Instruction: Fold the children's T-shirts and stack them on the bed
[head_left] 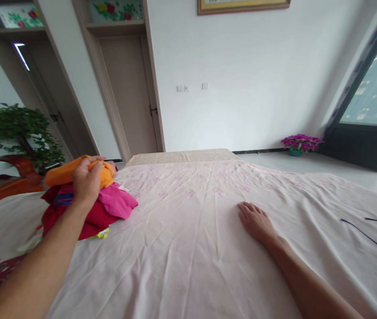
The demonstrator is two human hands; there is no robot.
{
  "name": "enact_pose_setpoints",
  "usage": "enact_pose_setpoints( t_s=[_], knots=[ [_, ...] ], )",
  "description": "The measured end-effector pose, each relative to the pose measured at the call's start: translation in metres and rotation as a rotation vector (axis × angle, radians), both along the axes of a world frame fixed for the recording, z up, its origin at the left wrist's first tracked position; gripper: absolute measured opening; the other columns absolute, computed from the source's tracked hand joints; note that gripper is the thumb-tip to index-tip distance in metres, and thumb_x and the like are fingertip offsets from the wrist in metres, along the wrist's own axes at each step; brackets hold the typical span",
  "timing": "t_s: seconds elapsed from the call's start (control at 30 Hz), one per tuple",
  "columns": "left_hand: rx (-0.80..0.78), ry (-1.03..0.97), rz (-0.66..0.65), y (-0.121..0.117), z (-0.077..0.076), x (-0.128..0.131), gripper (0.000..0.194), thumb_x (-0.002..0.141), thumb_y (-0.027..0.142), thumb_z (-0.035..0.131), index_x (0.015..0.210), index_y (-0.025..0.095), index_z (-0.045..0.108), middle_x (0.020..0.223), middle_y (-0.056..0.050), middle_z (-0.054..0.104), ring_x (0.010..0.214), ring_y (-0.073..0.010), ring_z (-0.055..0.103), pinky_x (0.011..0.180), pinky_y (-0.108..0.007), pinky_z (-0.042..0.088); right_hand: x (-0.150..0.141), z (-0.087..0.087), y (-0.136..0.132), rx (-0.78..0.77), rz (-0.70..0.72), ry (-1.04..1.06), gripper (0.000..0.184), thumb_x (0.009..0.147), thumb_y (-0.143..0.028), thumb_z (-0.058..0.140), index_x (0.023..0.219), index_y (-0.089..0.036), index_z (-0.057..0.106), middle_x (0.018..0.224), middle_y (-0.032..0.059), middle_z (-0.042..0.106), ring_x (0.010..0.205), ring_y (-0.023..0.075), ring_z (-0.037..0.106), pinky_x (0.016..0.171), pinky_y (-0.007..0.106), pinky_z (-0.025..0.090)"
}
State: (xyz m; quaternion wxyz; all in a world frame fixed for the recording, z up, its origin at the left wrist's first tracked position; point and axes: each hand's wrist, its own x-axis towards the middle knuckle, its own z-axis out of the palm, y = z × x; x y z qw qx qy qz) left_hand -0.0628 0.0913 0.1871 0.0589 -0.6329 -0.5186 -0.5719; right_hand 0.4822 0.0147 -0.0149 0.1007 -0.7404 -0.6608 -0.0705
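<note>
My left hand [87, 178] is at the pile of clothes on the left, with its fingers closed on an orange garment [58, 174] on top. Beneath that lie a bright pink garment [118, 201] and a dark red garment [95, 221]; a bit of yellow-green cloth [102, 233] pokes out at the bottom. My right hand [256, 220] rests palm down, fingers stretched out, on a pale pink sheet [188, 248] with small flower prints. The sheet is wrinkled and covers the wide surface before me.
Two dark cords [371, 239] lie at the right. Left of the pile are a wooden armchair [12, 177] and a leafy plant [22, 133]. Purple flowers [301, 142] stand on the floor near the glass door [367, 106]. A closed door [125, 88] is at the back.
</note>
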Motion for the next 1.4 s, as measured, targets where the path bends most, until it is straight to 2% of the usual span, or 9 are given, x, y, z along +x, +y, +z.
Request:
enact_pose_setpoints(
  t_s=[0.03, 0.13, 0.2, 0.27, 0.37, 0.53, 0.67, 0.8, 1.4],
  knots=[
    [-0.022, -0.014, -0.061, -0.011, 0.001, 0.025, 0.044, 0.094, 0.045, 0.042, 0.117, 0.011, 0.058, 0.096, -0.005, 0.067, 0.080, -0.0171, 0.063, 0.071, -0.031, 0.054, 0.000, 0.000, 0.000, -0.002, 0.002, 0.002, 0.048, 0.098, -0.037, 0.034, 0.141, -0.024, 0.051, 0.149, 0.0061, 0.047, 0.136, 0.0279, 0.041, 0.111, 0.043, 0.031],
    [-0.270, -0.003, -0.459, -0.054, -0.010, 0.097, 0.038, 0.089, 0.046, 0.055, 0.114, 0.019, 0.063, 0.095, -0.003, 0.068, 0.088, -0.0190, 0.065, 0.076, -0.030, 0.055, -0.001, 0.002, -0.001, -0.004, 0.008, 0.008, 0.047, 0.098, -0.036, 0.035, 0.140, -0.024, 0.052, 0.149, 0.0063, 0.047, 0.135, 0.0277, 0.041, 0.111, 0.043, 0.031],
    [-0.481, 0.148, -0.720, -0.077, -0.028, 0.131, 0.043, 0.091, 0.044, 0.053, 0.127, 0.023, 0.058, 0.102, -0.005, 0.069, 0.095, -0.0204, 0.066, 0.082, -0.031, 0.055, -0.001, 0.003, -0.002, -0.001, 0.012, 0.014, 0.047, 0.098, -0.036, 0.035, 0.140, -0.024, 0.052, 0.149, 0.0065, 0.047, 0.135, 0.0275, 0.041, 0.111, 0.043, 0.031],
    [-0.583, 0.292, -0.806, -0.089, -0.054, 0.149, 0.040, 0.094, 0.041, 0.047, 0.129, 0.025, 0.058, 0.105, -0.006, 0.070, 0.098, -0.0213, 0.067, 0.087, -0.033, 0.054, -0.002, 0.004, -0.003, 0.000, 0.013, 0.017, 0.047, 0.098, -0.036, 0.035, 0.140, -0.024, 0.052, 0.149, 0.0066, 0.047, 0.135, 0.0275, 0.041, 0.111, 0.042, 0.032],
    [-0.497, 0.456, -0.598, -0.086, -0.099, 0.150, 0.033, 0.094, 0.035, 0.047, 0.119, 0.026, 0.066, 0.114, -0.008, 0.069, 0.105, -0.0238, 0.064, 0.095, -0.038, 0.050, -0.004, 0.006, -0.005, -0.001, 0.006, 0.016, 0.046, 0.098, -0.036, 0.036, 0.140, -0.024, 0.052, 0.149, 0.0063, 0.047, 0.136, 0.0282, 0.040, 0.111, 0.043, 0.031],
    [-0.438, 0.593, -0.214, -0.069, -0.173, 0.124, 0.046, 0.091, 0.037, 0.048, 0.133, 0.019, 0.055, 0.134, -0.015, 0.058, 0.127, -0.0293, 0.052, 0.107, -0.046, 0.040, -0.006, 0.010, -0.007, -0.006, 0.008, 0.030, 0.045, 0.099, -0.036, 0.036, 0.140, -0.024, 0.052, 0.148, 0.0068, 0.048, 0.136, 0.0277, 0.040, 0.111, 0.041, 0.030],
    [-0.481, 0.680, -0.049, -0.066, -0.209, 0.111, 0.051, 0.090, 0.039, 0.046, 0.137, 0.018, 0.052, 0.141, -0.018, 0.052, 0.134, -0.0333, 0.045, 0.110, -0.049, 0.033, -0.008, 0.011, -0.008, 0.001, -0.001, 0.034, 0.045, 0.099, -0.035, 0.036, 0.139, -0.024, 0.053, 0.147, 0.0068, 0.049, 0.134, 0.0278, 0.041, 0.111, 0.041, 0.030],
    [-0.466, 0.708, -0.033, -0.064, -0.217, 0.109, 0.049, 0.092, 0.039, 0.043, 0.136, 0.018, 0.053, 0.142, -0.018, 0.052, 0.133, -0.0326, 0.045, 0.111, -0.047, 0.032, -0.010, 0.012, -0.006, 0.008, -0.008, 0.037, 0.044, 0.099, -0.034, 0.036, 0.138, -0.024, 0.053, 0.146, 0.0071, 0.049, 0.132, 0.0272, 0.043, 0.109, 0.041, 0.032],
    [-0.486, 0.669, -0.066, -0.063, -0.208, 0.110, 0.044, 0.093, 0.031, 0.045, 0.134, 0.018, 0.054, 0.138, -0.014, 0.054, 0.129, -0.0268, 0.050, 0.109, -0.042, 0.036, -0.005, 0.014, -0.006, 0.009, -0.001, 0.089, 0.043, 0.098, -0.035, 0.037, 0.136, -0.025, 0.055, 0.145, 0.0071, 0.051, 0.130, 0.0252, 0.045, 0.105, 0.038, 0.033]
  ],
)
